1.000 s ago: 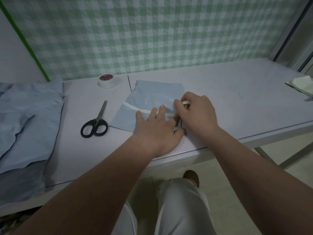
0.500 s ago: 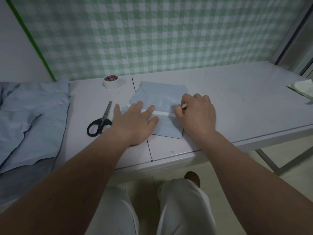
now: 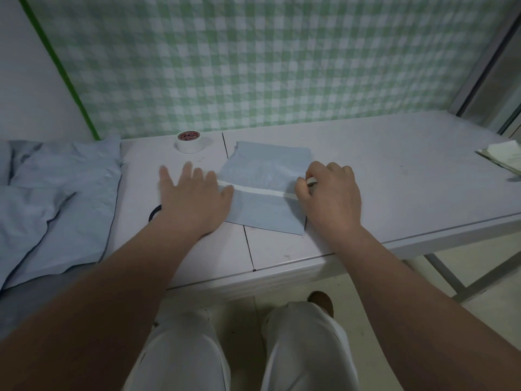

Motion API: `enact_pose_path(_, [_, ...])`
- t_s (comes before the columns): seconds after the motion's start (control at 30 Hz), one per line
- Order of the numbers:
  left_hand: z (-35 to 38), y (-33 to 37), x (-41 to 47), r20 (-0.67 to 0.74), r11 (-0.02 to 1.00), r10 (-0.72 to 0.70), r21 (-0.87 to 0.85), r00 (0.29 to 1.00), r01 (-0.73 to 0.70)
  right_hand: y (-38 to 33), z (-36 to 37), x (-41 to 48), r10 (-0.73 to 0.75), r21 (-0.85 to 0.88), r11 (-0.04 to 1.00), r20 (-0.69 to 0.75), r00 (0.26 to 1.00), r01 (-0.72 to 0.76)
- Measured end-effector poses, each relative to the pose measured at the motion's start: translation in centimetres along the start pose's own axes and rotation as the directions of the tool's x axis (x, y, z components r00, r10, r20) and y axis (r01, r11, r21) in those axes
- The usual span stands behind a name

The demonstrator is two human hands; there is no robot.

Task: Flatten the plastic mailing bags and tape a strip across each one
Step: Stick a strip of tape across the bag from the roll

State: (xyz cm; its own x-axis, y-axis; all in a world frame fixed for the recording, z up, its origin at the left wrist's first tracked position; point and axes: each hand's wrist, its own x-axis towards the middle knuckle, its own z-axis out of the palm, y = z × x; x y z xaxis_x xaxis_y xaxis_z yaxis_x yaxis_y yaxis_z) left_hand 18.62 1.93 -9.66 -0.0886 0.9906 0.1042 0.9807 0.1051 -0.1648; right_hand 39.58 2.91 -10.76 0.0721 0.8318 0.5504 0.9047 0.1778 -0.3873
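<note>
Left forearm enters from 7 o'clock. The left hand (image 3: 194, 201) lies palm down, fingers straight and spread toward 12 o'clock, thumb out toward 3 o'clock. Right forearm enters from 5 o'clock. The right hand (image 3: 332, 198) is knuckles up, fingers curled, fingertips pinching the right end of the tape strip (image 3: 262, 190). Both knees show at 6 o'clock.

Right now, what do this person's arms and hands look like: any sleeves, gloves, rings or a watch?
The left hand and right hand are bare: no gloves, and no ring or watch that I can see. The left arm and right arm are bare too, with no sleeve anywhere in the picture. Lower down, the person wears pale trousers and a brown shoe.
</note>
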Motion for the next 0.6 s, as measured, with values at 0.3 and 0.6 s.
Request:
enact_pose_path(0.3, [-1.1, -3.0, -0.9, -0.100, 0.983, -0.117, -0.153, 0.988, 0.101, -0.1, -0.5, -0.4, 0.000, 0.040, 0.999, -0.089, 0.996, 0.003])
enact_pose_path(0.6, [-4.9, -3.3, -1.6, -0.271, 0.821, -0.239, -0.569, 0.932, 0.045, -1.3, -1.8, -1.8, 0.057, 0.255, 0.967, -0.274, 0.960, 0.015])
